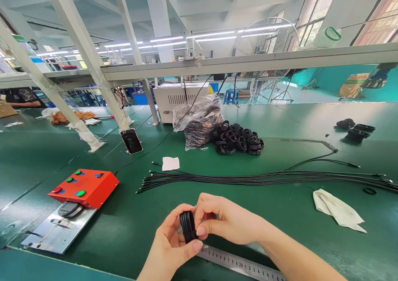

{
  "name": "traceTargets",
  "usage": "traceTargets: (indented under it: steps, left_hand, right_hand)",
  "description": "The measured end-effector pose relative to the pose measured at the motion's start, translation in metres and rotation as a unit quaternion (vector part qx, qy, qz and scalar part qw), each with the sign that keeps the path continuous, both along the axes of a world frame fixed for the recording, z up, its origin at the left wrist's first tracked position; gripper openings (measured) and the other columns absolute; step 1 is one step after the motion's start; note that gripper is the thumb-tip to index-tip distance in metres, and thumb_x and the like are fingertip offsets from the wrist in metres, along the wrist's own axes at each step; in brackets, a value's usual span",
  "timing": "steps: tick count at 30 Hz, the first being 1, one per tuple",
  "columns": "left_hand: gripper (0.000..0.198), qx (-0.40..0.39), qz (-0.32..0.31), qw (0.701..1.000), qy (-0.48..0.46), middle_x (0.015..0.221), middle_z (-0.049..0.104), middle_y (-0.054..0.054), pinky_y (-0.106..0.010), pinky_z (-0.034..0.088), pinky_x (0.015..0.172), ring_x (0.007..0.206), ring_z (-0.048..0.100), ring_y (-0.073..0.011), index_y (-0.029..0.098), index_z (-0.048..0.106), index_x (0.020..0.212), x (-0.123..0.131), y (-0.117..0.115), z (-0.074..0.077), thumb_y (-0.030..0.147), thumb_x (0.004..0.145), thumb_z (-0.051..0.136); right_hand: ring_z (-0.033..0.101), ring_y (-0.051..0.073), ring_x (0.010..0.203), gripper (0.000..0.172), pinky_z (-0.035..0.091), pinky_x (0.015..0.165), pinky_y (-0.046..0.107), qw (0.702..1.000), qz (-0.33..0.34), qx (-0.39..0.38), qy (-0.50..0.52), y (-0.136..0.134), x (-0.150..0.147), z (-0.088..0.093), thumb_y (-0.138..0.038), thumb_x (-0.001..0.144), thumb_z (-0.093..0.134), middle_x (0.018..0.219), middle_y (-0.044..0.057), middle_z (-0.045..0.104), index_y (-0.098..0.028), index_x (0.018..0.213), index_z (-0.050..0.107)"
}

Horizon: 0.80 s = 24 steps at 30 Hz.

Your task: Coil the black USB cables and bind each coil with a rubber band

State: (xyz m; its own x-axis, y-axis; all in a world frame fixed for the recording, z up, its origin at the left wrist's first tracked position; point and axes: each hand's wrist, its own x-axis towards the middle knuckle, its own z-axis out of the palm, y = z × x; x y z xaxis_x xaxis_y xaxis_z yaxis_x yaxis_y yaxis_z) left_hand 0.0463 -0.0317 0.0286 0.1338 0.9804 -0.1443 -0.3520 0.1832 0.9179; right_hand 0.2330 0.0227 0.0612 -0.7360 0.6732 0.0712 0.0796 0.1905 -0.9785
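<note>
L hand, R hand bare; slim fingers, short nails; R forearm bare too.

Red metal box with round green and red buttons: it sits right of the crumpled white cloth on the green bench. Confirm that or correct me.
Wrong side. The head view shows the red metal box left of the crumpled white cloth, not right of it, and it does sit on the green bench.

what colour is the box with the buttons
The control box is orange-red, best seen in the head view.

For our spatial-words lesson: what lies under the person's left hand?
A steel ruler on the green bench mat; the left hand covers its end, so how far it runs is unseen.
</note>
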Motion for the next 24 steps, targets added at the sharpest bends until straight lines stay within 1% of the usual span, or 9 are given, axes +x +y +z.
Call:
traceTargets:
  steps: [2,3,7,10,12,14,16,20,24]
  left_hand:
    - [0.058,-0.004,-0.011,1.0,-0.013,0.1,0.073,-0.003,-0.028,0.061,0.07,0.076,0.074,-0.0217,0.029,0.065,0.107,-0.002,0.0,-0.002,0.019,0.055,0.089]
    - [0.058,-0.004,-0.019,1.0,-0.02,0.106,0.073,-0.004,-0.03,0.061,0.07,0.076,0.074,-0.0225,0.029,0.065,0.107,-0.003,0.0,-0.002,0.019,0.055,0.089]
    - [0.057,0.007,-0.058,0.997,-0.048,0.137,0.058,-0.009,-0.033,0.061,0.068,0.077,0.075,-0.0258,0.031,0.064,0.107,-0.007,0.001,-0.004,0.021,0.057,0.089]
    - [0.056,0.019,-0.081,0.995,-0.058,0.147,0.048,-0.009,-0.033,0.061,0.067,0.079,0.075,-0.0273,0.033,0.065,0.107,-0.009,0.002,-0.004,0.023,0.057,0.088]
    - [0.057,0.026,-0.085,0.995,-0.045,0.152,0.042,-0.009,-0.031,0.06,0.065,0.08,0.075,-0.0282,0.034,0.064,0.109,-0.009,0.002,-0.003,0.024,0.058,0.088]
    - [0.06,0.032,-0.074,0.997,-0.016,0.153,0.039,-0.009,-0.03,0.06,0.065,0.08,0.075,-0.0283,0.034,0.064,0.112,-0.008,0.003,-0.001,0.024,0.058,0.088]
    - [0.067,0.029,-0.053,0.998,0.02,0.149,0.046,-0.011,-0.03,0.061,0.068,0.08,0.075,-0.0272,0.035,0.061,0.119,-0.006,0.003,0.0,0.023,0.059,0.087]
    - [0.084,0.015,-0.009,0.996,0.09,0.131,0.062,-0.013,-0.034,0.061,0.072,0.073,0.074,-0.0236,0.035,0.049,0.133,-0.001,0.003,0.0,0.026,0.058,0.087]
    - [0.075,0.018,0.005,0.991,0.133,0.121,0.067,-0.011,-0.034,0.061,0.075,0.077,0.074,-0.0247,0.03,0.055,0.125,0.001,0.004,-0.002,0.03,0.057,0.087]
  right_hand:
    - [0.055,0.012,0.074,0.008,0.047,0.075,0.027,0.998,0.031,0.048,-0.022,0.004,0.004,0.001,-0.022,0.087,0.061,0.085,-0.001,0.05,-0.019,0.08,0.06]
    - [0.054,0.013,0.077,0.008,0.046,0.076,0.027,0.996,0.032,0.074,-0.039,0.005,0.006,0.002,-0.022,0.088,0.06,0.085,0.0,0.05,-0.019,0.08,0.06]
    - [0.053,0.013,0.077,0.012,0.045,0.074,0.027,0.981,-0.012,0.148,-0.123,0.009,0.007,0.001,-0.022,0.091,0.055,0.085,0.0,0.052,-0.019,0.081,0.061]
    - [0.054,0.014,0.079,0.014,0.045,0.075,0.027,0.975,-0.033,0.17,-0.136,0.012,0.005,-0.004,-0.024,0.093,0.052,0.09,0.001,0.055,-0.02,0.084,0.062]
    - [0.055,0.015,0.082,0.015,0.044,0.075,0.028,0.972,-0.088,0.172,-0.137,0.014,0.005,-0.007,-0.024,0.094,0.051,0.091,0.001,0.057,-0.021,0.087,0.063]
    - [0.054,0.015,0.08,0.015,0.044,0.073,0.028,0.967,-0.147,0.154,-0.14,0.015,0.007,-0.006,-0.025,0.093,0.051,0.089,0.002,0.058,-0.021,0.087,0.064]
    - [0.053,0.015,0.077,0.016,0.043,0.069,0.028,0.972,-0.161,0.113,-0.124,0.014,0.01,-0.003,-0.027,0.093,0.051,0.087,0.002,0.06,-0.02,0.087,0.064]
    - [0.047,0.011,0.062,0.026,0.039,0.057,0.025,0.991,-0.1,-0.02,-0.088,0.009,0.01,0.004,-0.041,0.093,0.052,0.08,0.0,0.06,-0.018,0.088,0.064]
    - [0.041,0.009,0.057,0.034,0.034,0.053,0.022,0.987,-0.083,-0.134,-0.013,0.005,0.0,-0.001,-0.051,0.083,0.063,0.067,-0.003,0.051,-0.017,0.082,0.064]
